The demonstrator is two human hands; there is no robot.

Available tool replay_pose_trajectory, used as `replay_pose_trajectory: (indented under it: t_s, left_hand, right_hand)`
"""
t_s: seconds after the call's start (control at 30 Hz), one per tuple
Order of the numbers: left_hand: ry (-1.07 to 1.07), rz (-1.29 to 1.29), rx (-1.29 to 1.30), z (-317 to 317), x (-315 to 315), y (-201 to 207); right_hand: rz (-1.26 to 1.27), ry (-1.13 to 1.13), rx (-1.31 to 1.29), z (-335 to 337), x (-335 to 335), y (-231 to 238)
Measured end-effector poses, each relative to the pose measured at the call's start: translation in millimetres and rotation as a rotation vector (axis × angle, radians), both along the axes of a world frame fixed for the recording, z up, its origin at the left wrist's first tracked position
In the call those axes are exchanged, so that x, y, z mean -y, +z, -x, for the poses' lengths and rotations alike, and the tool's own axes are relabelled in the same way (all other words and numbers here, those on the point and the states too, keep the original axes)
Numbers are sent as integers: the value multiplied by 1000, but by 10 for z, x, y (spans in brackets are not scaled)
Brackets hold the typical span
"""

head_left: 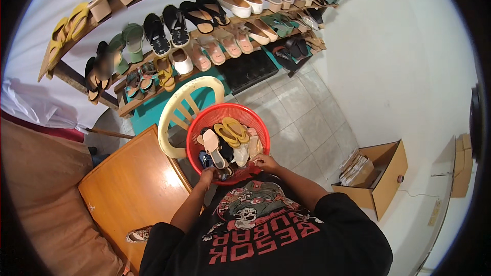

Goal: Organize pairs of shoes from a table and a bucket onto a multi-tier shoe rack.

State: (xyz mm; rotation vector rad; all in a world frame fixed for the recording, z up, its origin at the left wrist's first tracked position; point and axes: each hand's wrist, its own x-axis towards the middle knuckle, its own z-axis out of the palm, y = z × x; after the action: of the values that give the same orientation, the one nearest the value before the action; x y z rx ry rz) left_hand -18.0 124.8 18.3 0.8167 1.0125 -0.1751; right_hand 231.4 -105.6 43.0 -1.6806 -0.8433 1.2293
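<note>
A round red plastic basket [193,132] is right in front of my body, holding several pairs of footwear. Yellow sandals [232,132] lie on top at its far side. Beside them is a pale pink slipper [211,142], with a dark blue shoe [205,160] lower at the left. Whitish, plastic-looking shoes [241,154] sit toward the right. My left hand [206,177] is closed on the basket's near left rim. At the near right rim my right hand [266,163] is closed too, its fingertips reaching inside. Whether the basket rests on the chair is hidden.
A cream plastic chair [166,125] stands behind the basket. Tiered wooden shelves [230,22] full of shoes run along the far wall. An orange-brown wooden table [135,184] is at left, bearing a patterned shoe [138,234]. A brown box [386,176] with papers is at right.
</note>
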Motion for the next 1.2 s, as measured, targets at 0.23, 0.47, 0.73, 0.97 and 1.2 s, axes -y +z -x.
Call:
replay_pose_trajectory:
  t_s: [0.23,0.47,0.73,0.97,1.2]
  left_hand:
    - [-59,-78,116,40,238,-37]
    - [118,-60,57,-524,283,144]
    - [273,-21,-130,-1275,267,84]
    - [414,-230,-265,-1684,180,-633]
    - [255,-508,-594,-2027,58,-716]
  right_hand:
    - [97,-215,-95,37,535,-325]
    - [232,-111,-79,-238,439,-198]
    - [110,88,515,-665,-545,-218]
    - [149,226,545,-896,-1392,-390]
    - [355,347,231,-1312,-1702,-1264]
